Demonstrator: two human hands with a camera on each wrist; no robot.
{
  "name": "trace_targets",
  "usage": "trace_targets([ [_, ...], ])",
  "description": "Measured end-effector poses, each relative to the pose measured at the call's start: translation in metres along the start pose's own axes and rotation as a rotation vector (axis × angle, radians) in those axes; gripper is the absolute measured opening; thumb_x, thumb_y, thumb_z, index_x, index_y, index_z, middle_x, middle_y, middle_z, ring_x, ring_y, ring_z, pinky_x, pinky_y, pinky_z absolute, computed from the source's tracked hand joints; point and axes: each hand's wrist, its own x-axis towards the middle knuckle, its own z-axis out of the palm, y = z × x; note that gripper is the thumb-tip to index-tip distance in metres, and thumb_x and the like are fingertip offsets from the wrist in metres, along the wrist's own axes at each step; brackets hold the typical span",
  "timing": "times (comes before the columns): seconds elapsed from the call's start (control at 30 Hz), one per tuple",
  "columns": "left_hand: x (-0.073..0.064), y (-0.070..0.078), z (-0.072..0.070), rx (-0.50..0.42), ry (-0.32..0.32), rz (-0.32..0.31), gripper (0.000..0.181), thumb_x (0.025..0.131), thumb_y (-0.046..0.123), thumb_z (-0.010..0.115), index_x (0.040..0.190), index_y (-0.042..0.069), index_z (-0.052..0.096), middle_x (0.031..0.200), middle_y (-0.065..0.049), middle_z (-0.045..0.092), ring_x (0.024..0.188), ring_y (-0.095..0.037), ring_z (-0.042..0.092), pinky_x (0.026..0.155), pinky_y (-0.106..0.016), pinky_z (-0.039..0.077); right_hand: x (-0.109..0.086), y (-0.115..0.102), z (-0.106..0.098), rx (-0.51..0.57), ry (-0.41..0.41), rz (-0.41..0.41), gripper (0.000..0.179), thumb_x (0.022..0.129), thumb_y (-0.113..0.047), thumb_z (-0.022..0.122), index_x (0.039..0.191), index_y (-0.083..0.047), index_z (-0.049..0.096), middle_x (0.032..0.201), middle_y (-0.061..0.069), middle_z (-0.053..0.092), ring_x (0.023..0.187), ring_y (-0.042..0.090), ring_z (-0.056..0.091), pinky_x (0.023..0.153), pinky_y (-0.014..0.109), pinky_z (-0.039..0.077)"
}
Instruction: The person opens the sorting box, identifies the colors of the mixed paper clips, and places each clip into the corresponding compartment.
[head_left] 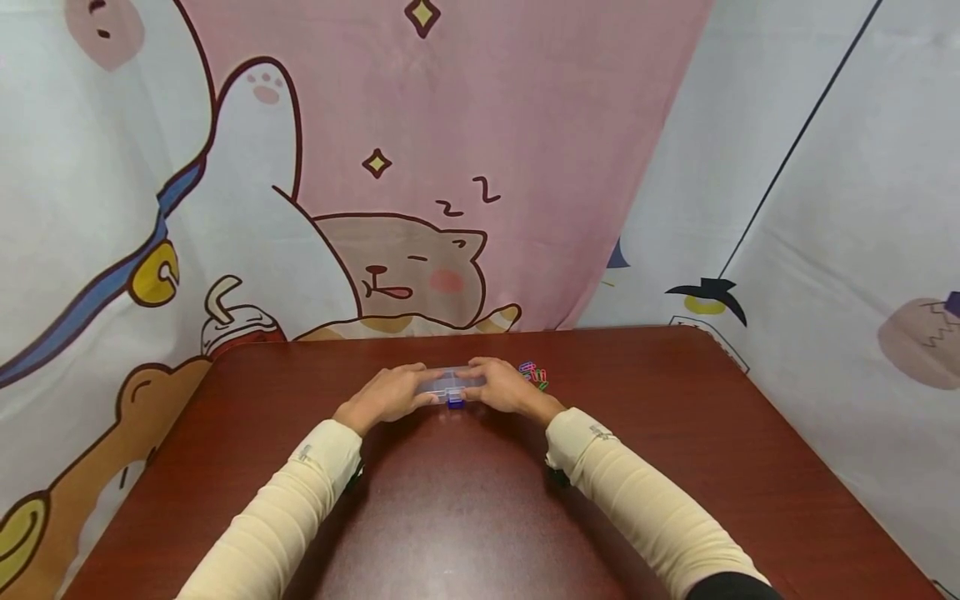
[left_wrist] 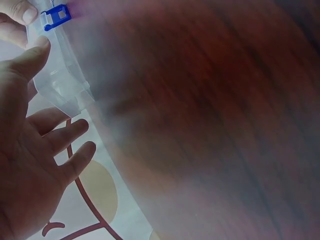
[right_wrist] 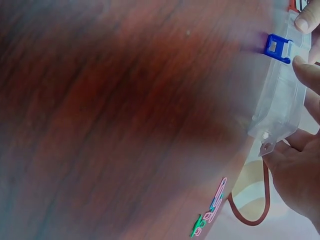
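A clear plastic box point(head_left: 452, 382) with a blue latch point(head_left: 455, 402) on its near side is at the far part of the table, its lid down. My left hand point(head_left: 387, 394) pinches its left end, thumb on the near edge and some fingers behind it; the left wrist view shows other fingers spread off the end. From the other side, my right hand point(head_left: 506, 386) holds the right end between thumb and fingers. Both thumbs lie near the latch. In the right wrist view, a small holed tab point(right_wrist: 266, 148) sticks out from the box's end.
Several coloured paper clips point(head_left: 535, 375) lie in a loose pile on the brown table point(head_left: 465, 500), just right of my right hand. Behind the table's far edge hangs a printed cartoon curtain point(head_left: 525, 167), with more cloth at both sides.
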Motion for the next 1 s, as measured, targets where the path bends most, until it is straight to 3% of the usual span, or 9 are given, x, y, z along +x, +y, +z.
trace_targets([
  [0.13, 0.0, -0.001, 0.002, -0.019, 0.004, -0.002, 0.052, 0.097, 0.038, 0.058, 0.145, 0.02, 0.048, 0.136, -0.014, 0.055, 0.114, -0.03, 0.059, 0.097, -0.05, 0.047, 0.001, 0.001, -0.001, 0.0, -0.018, -0.012, 0.046, 0.09, -0.035, 0.069, 0.133, -0.019, 0.062, 0.145, 0.014, 0.049, 0.135, 0.033, 0.043, 0.113, 0.049, 0.03],
  [0.27, 0.0, -0.001, 0.004, -0.067, 0.001, -0.034, 0.055, 0.097, 0.039, 0.059, 0.147, 0.02, 0.046, 0.145, -0.017, 0.048, 0.126, -0.033, 0.053, 0.103, -0.053, 0.042, 0.002, 0.002, -0.005, -0.013, -0.045, -0.032, 0.046, 0.09, -0.035, 0.069, 0.133, -0.019, 0.062, 0.143, 0.013, 0.052, 0.131, 0.032, 0.047, 0.111, 0.049, 0.032],
  [0.6, -0.002, -0.003, 0.008, -0.092, 0.001, -0.075, 0.067, 0.095, 0.04, 0.061, 0.152, 0.017, 0.034, 0.152, -0.019, 0.037, 0.131, -0.036, 0.048, 0.103, -0.055, 0.04, 0.008, 0.002, -0.016, -0.008, -0.096, -0.045, 0.041, 0.092, -0.036, 0.066, 0.13, -0.02, 0.065, 0.139, 0.01, 0.056, 0.128, 0.026, 0.052, 0.108, 0.044, 0.038],
  [0.8, -0.002, -0.006, 0.012, -0.13, -0.001, -0.136, 0.08, 0.092, 0.045, 0.063, 0.156, 0.02, 0.022, 0.154, -0.012, 0.035, 0.124, -0.032, 0.051, 0.103, -0.051, 0.042, 0.012, 0.002, -0.021, 0.024, -0.123, -0.017, 0.039, 0.094, -0.038, 0.063, 0.13, -0.023, 0.065, 0.133, 0.002, 0.061, 0.109, 0.016, 0.059, 0.099, 0.038, 0.046],
  [1.0, 0.001, -0.006, 0.011, -0.17, 0.01, -0.142, 0.091, 0.09, 0.044, 0.067, 0.158, 0.018, 0.012, 0.156, -0.013, 0.033, 0.125, -0.033, 0.052, 0.105, -0.05, 0.04, 0.016, 0.002, -0.028, 0.062, -0.156, 0.018, 0.038, 0.096, -0.041, 0.058, 0.131, -0.027, 0.064, 0.116, -0.002, 0.067, 0.09, 0.014, 0.057, 0.085, 0.033, 0.048],
])
